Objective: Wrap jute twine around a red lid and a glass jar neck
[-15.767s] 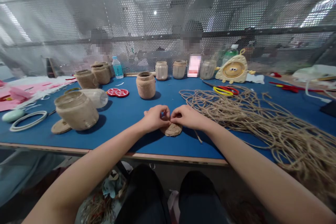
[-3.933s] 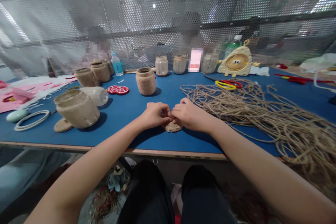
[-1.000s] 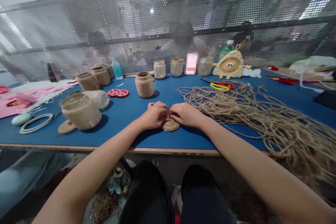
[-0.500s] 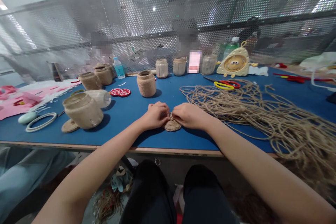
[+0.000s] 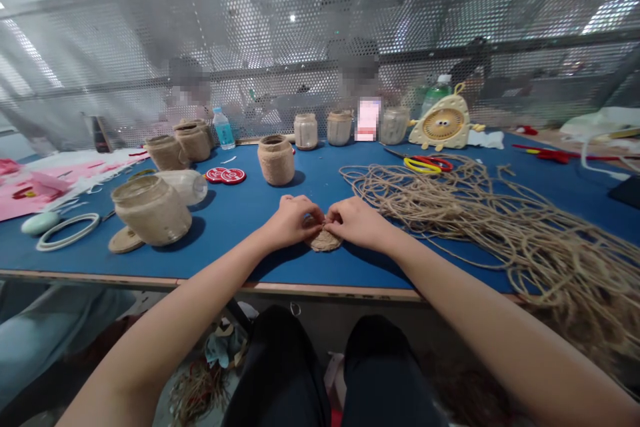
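Note:
A small round coil of jute twine (image 5: 324,241) lies flat on the blue table near its front edge. My left hand (image 5: 296,219) pinches it at the upper left, fingers bent over its rim. From the other side my right hand (image 5: 356,221) is closed at its top, thumb and fingertips pressed together close to the left fingertips. The hands partly cover the coil, and whatever fine strand lies between the fingertips is too small to make out. A large tangle of loose jute twine (image 5: 450,203) spreads to the right of my right hand.
Beyond my hands stands a twine-wrapped jar (image 5: 277,161). A larger jar (image 5: 153,212) sits at left beside a round twine disc (image 5: 125,240) and red round badges (image 5: 233,176). Scissors (image 5: 423,165) lie behind the tangle, near a yellow fan (image 5: 445,123). A mesh partition (image 5: 280,33) borders the back.
The fingers of both hands have shifted slightly on the coil, with a bit more of the left thumb and fingers showing. The whole view has moved a little.

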